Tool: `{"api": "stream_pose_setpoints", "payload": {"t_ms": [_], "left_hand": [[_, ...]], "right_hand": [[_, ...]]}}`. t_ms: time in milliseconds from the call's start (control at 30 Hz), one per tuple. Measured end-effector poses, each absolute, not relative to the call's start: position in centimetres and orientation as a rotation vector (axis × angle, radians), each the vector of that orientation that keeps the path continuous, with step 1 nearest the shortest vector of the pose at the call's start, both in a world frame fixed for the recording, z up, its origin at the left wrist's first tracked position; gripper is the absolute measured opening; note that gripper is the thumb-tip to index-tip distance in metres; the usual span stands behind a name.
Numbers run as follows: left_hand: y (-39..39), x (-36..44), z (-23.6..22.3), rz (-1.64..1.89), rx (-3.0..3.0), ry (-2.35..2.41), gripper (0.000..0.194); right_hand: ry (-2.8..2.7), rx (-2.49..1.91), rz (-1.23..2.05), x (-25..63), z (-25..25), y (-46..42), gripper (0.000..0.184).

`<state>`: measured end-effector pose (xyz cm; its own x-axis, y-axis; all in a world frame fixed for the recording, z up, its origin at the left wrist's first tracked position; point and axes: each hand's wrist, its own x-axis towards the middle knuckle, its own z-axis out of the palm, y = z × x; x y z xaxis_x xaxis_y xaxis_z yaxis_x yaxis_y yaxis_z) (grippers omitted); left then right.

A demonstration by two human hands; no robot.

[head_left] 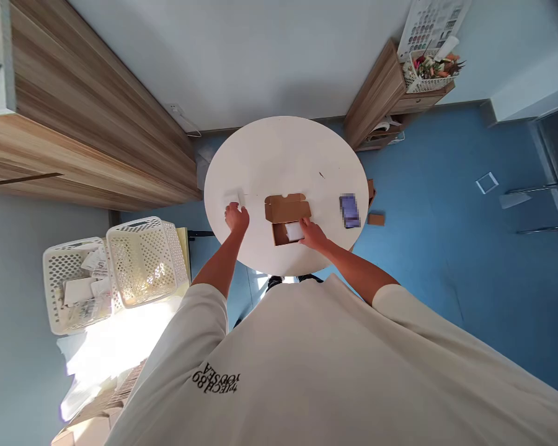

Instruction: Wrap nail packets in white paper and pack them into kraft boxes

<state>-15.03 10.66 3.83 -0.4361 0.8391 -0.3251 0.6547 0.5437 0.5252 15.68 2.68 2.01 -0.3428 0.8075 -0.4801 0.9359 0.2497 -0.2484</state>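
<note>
A small brown cardboard box (279, 236) lies on the white oval table (283, 148), with its flap lid (286, 209) folded back on the far side. Inside its right part sits a white packet (294, 231). My right hand (312, 235) grips the box's right end, fingers by the packet; its thumb is partly hidden. To the left, my left hand (237, 218) has its fingers bent round the near edge of a flat white piece (233, 197), whose exact kind is too small to tell. A purple, pixelated packet (349, 210) lies near the table's right edge.
A small dark object (321, 174) lies on the table's far right. White plastic baskets (142, 263) stand at the left, one holding papers. Wooden cabinets (376, 93) flank the table. Brown boxes (376, 219) sit on the blue floor at its right.
</note>
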Motion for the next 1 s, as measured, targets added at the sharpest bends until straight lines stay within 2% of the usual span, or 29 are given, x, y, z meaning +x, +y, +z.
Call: {"api": "stream_pose_setpoints", "payload": {"t_ms": [133,533,767,900,1000], "left_hand": [[12.6,-18.6,2.0,0.393,0.917,2.414,0.034],[15.2,-21.8,-0.9,0.366,0.779,2.307,0.054],[13.1,-20.4,1.9,0.496,0.992,2.16,0.025],[10.4,-17.2,4.6,0.61,1.038,1.988,0.034],[7.7,-14.1,5.4,0.566,1.111,1.815,0.046]], "right_hand": [[2.25,1.622,-0.714,15.5,2.3,2.7,0.089],[2.181,1.611,-0.669,15.0,3.4,2.7,0.088],[2.178,1.61,-0.684,14.9,3.2,2.8,0.091],[2.186,1.619,-0.691,15.0,3.1,2.8,0.088],[2.196,1.619,-0.699,15.1,3.3,2.8,0.085]]}}
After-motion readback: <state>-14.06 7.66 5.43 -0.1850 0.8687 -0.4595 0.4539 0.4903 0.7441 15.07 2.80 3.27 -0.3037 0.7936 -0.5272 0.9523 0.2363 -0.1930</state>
